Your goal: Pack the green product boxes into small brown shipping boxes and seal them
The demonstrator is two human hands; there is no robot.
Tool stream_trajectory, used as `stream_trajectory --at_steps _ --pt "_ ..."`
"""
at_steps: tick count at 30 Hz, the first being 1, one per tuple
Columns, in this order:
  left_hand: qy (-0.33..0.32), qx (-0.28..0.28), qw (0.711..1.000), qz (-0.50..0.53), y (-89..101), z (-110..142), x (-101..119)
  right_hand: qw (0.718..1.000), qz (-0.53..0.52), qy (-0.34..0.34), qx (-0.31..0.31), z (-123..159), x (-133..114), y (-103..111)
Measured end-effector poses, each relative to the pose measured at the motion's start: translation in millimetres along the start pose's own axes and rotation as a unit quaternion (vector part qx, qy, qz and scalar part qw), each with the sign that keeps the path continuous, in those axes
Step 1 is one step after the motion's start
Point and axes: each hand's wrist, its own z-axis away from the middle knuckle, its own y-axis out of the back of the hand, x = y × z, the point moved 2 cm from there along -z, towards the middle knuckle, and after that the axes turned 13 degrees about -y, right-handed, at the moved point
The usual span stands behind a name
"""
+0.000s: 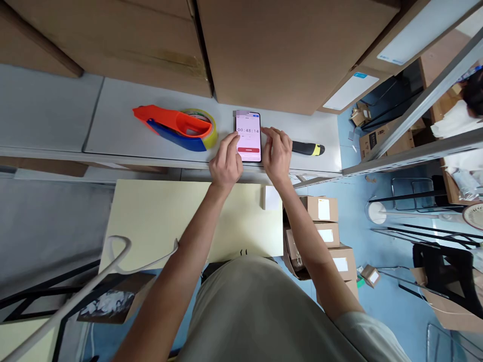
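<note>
Tape dispenser (177, 121), orange and blue with a yellow roll: left of the left fingers, apart from them, handle end pointing away from the hand. Left hand (226, 163): fingers curled, narrow spread, tips right at the phone's left edge; can't tell if they're pinching it. Phone (248, 129): between the two sets of fingertips, flat on the grey shelf (327, 131), screen up, timer showing. Long axis runs away from the body, so the fingers sit at its long sides; its far end sticks out past the tips, toward the big carton (283, 55). Right hand (278, 156): fingers bent, thumb close to index, tips just beside the phone's right edge; contact unclear. Left looks marginally nearer. Black-and-yellow handle (310, 149): right of the right fingers, axis roughly crosswise to the phone's, near end hidden behind that hand.
</note>
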Motion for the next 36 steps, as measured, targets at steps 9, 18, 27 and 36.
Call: stream_trajectory --at_steps 9,18,27,36 --pt "-0.011 -0.007 1.000 -0.011 -1.6 -5 5 0.998 0.017 0.010 0.051 -4 -2 1" --pt "0.059 -0.005 0.997 0.041 9.2 -2 29 0.998 0.024 -0.016 0.059 21 -24 16" --pt "0.214 -0.104 0.967 0.091 82.7 270 107 0.990 0.005 -0.120 -0.078 349 2 11" --pt "0.315 -0.134 0.938 0.058 120.4 366 102 0.965 -0.018 -0.243 -0.095 442 41 23"
